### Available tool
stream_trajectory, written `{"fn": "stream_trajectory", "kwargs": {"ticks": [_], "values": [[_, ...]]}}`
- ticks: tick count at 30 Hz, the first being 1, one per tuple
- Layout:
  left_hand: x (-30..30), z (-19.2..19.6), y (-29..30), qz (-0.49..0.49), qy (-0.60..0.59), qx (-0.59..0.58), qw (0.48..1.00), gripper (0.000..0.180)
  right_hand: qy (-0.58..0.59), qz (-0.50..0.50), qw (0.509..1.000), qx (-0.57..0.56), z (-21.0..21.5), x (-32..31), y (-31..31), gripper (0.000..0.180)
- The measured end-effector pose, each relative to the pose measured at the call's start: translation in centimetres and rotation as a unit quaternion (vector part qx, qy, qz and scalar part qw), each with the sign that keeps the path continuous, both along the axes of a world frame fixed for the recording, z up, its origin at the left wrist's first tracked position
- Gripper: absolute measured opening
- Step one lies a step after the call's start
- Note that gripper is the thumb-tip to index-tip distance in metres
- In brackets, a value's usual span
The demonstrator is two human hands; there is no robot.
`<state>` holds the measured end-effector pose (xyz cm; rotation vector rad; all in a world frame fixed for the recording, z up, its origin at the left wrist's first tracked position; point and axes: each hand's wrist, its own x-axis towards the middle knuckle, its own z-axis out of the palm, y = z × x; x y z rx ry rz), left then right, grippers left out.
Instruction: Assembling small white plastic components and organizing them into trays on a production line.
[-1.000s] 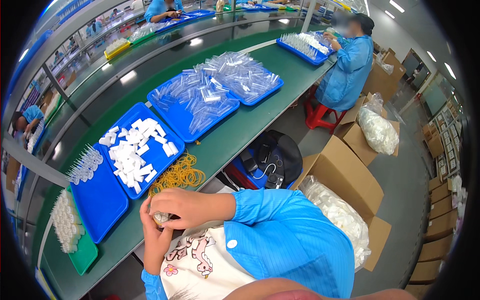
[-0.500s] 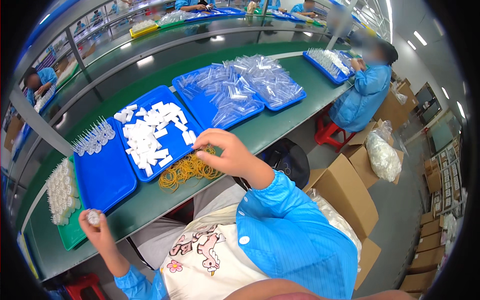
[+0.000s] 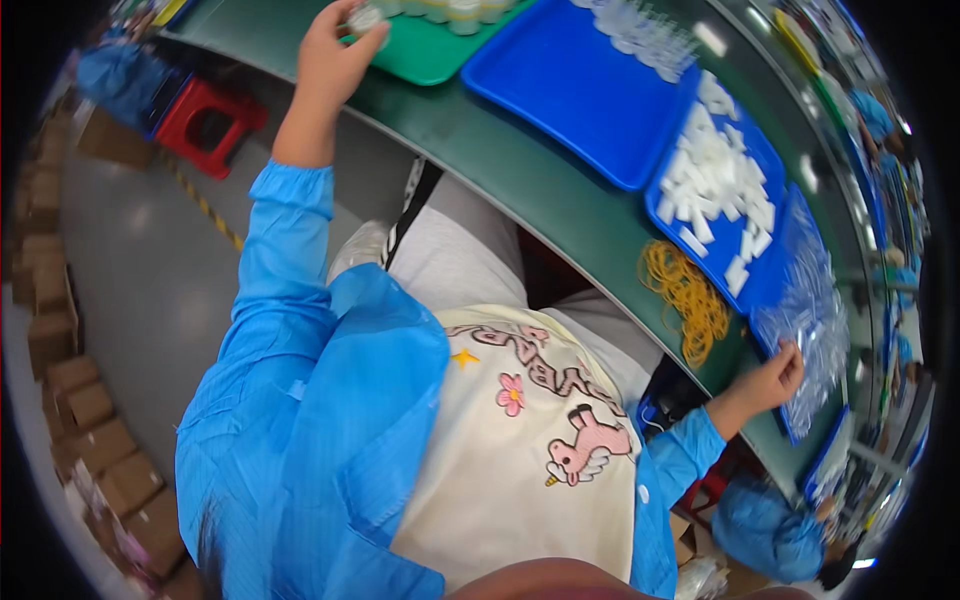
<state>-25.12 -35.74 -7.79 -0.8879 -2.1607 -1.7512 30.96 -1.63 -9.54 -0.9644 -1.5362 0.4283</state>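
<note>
My left hand [image 3: 335,60] is closed round a small whitish round bundle [image 3: 366,19], beside the green tray [image 3: 418,66] that holds similar whitish bundles [image 3: 466,16]. At the near edge of a blue tray heaped with clear plastic tubes [image 3: 818,315], my right hand [image 3: 775,381] has its fingertips pinched together. Whatever lies between them is too small or blurred to make out. A pile of yellow rubber bands [image 3: 688,303] lies on the table, to the left of my right hand. White short cylinders [image 3: 715,170] fill part of another blue tray.
A mostly bare blue tray [image 3: 570,105] holds clear stemmed pieces [image 3: 640,40] along its far side. The green table's edge [image 3: 480,190] runs diagonally before me. A red stool [image 3: 210,125] stands left; cardboard boxes [image 3: 110,450] line the floor. Another person in blue [image 3: 768,528] sits at right.
The view has swung sharply toward the left. My right hand has gone from above the rubber bands to the tube tray. My left hand still holds the round bundle.
</note>
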Motion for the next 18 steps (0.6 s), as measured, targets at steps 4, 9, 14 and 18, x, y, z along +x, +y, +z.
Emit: {"fn": "stream_trajectory", "kwargs": {"ticks": [4, 9, 14, 18], "values": [[-0.4, 0.1, -0.7, -0.073, 0.008, 0.081, 0.994, 0.042, -0.069, 0.011, 0.997, -0.013, 0.7, -2.2, -1.2, 0.018], [-0.5, 0.2, 2.1, 0.080, 0.118, -0.120, 0.982, 0.044, -0.094, 0.035, 0.995, 0.007, 0.1, -1.8, -1.1, 0.018], [-0.8, 1.9, 2.7, 0.172, 0.176, -0.165, 0.955, 0.043, -0.171, 0.038, 0.983, 0.051, -0.2, -1.2, 0.0, 0.017], [-4.0, 0.6, 0.8, 0.236, 0.175, -0.201, 0.935, 0.039, -0.130, 0.045, 0.990, 0.034, -0.3, -1.0, -0.3, 0.016]]}}
